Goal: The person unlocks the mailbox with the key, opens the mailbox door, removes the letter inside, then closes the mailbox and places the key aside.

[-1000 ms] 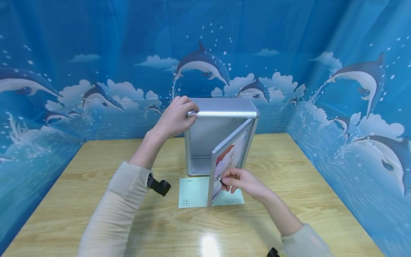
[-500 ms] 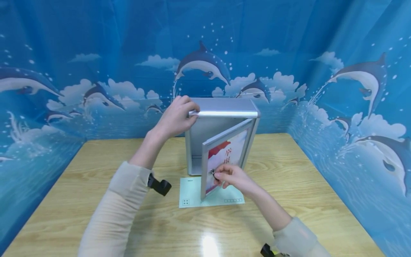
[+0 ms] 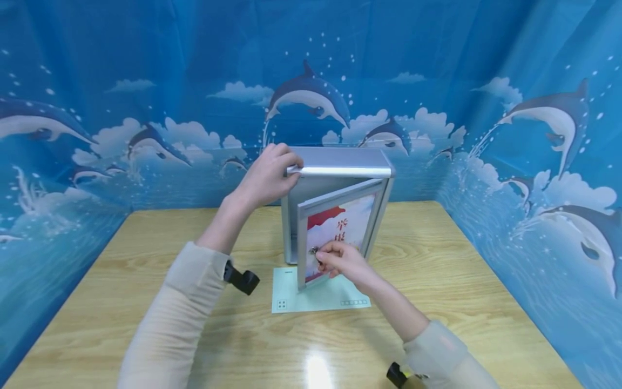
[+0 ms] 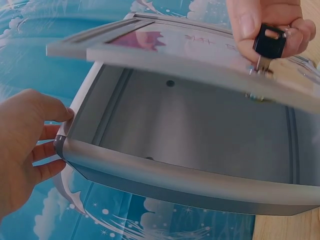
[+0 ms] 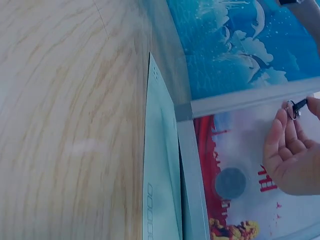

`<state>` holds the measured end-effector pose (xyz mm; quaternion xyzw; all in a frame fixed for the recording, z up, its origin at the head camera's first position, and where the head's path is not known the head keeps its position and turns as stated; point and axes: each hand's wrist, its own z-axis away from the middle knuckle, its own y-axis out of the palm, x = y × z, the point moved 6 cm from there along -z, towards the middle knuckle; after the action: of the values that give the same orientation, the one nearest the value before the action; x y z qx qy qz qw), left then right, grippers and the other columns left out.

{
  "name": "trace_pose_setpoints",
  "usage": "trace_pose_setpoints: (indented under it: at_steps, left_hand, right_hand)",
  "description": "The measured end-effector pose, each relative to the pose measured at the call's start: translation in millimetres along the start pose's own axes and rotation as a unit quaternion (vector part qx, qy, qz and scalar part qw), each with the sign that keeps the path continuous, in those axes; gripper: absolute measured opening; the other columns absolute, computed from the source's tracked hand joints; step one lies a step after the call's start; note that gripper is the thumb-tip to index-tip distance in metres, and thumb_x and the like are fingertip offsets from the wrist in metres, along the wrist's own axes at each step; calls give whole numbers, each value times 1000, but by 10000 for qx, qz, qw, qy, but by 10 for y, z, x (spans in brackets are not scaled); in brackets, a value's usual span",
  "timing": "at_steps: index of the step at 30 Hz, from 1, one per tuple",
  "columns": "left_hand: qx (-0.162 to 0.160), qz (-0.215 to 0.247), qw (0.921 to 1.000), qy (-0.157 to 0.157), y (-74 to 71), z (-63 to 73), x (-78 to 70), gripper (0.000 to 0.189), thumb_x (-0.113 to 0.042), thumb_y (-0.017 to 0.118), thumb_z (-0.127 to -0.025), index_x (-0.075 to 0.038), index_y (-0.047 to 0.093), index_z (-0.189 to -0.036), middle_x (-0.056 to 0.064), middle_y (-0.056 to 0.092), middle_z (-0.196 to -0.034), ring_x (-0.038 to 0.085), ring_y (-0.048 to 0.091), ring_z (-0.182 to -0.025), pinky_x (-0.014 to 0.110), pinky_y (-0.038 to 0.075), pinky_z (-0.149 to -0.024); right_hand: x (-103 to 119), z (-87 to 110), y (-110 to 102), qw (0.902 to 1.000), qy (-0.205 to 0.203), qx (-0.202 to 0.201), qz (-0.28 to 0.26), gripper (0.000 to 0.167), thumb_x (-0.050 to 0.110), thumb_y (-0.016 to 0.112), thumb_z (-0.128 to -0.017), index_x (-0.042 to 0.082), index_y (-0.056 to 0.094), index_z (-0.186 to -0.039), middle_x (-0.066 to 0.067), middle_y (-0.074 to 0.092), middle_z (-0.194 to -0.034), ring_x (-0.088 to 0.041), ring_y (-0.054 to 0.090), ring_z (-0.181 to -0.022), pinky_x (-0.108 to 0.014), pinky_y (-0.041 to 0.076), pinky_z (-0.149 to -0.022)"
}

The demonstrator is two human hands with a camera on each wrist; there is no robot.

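Note:
An upright silver metal box (image 3: 340, 156) has its framed door (image 3: 357, 219) partly open, hinged on the right. My left hand (image 3: 269, 175) grips the box's top left corner; the left wrist view shows the thumb (image 4: 64, 114) on the rim and the fingers round the side. With thumb and fingers my right hand (image 3: 345, 265) pinches a black-headed key (image 4: 270, 42), whose blade sits in the lock at the door's free edge. A key ring (image 5: 291, 110) hangs by it. Red characters and a red banner are printed on the door panel.
A pale green envelope (image 3: 290, 294) lies on the wooden table (image 3: 233, 335) in front of the box, partly under the door. Blue dolphin-print curtains (image 3: 194, 65) enclose the table at the back and sides.
My right hand has moved left with the key, swinging the door part of the way toward the box. My left hand has stayed on the corner.

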<state>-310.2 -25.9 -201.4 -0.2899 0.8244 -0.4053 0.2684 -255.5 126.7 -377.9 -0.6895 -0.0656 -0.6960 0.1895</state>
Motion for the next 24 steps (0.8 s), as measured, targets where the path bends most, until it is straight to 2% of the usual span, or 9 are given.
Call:
trace_pose_setpoints:
  at_steps: [4,11,19,24]
  left_hand:
    - [2,1,10000,6,-5,-7,-10,17,-13,60,-89,-6,67,-103,7,56,-100,22,46,-94,35,41,-82]
    - [-39,21,10000,79,4,-15,-18,17,-12,60,-89,-6,67,-103,7,56,-100,23,46,-93,35,41,-82]
    - [-16,50,10000,79,2,-22,-21,18,-13,57,-91,-5,67,-103,7,56,-101,23,45,-93,36,40,-82]
    - [-34,104,9999,85,-3,-9,-6,19,-13,54,-91,-6,68,-102,7,56,-98,22,45,-90,36,40,-79]
  right_hand:
    - [-6,-50,23,9992,123,-356,-90,30,23,61,-89,-4,58,-101,-8,62,-79,-18,59,-72,-36,51,-67]
    - [0,-109,49,9958,419,-789,-197,25,21,61,-89,-1,59,-98,-6,60,-74,-16,57,-65,-29,50,-59]
    - [5,-213,58,9929,754,-922,22,29,29,61,-89,1,61,-95,-8,61,-76,-14,57,-62,-26,49,-56]
    - [-23,-293,108,9944,737,-748,-150,38,35,58,-90,-3,62,-92,-5,62,-67,-13,58,-56,-23,48,-52]
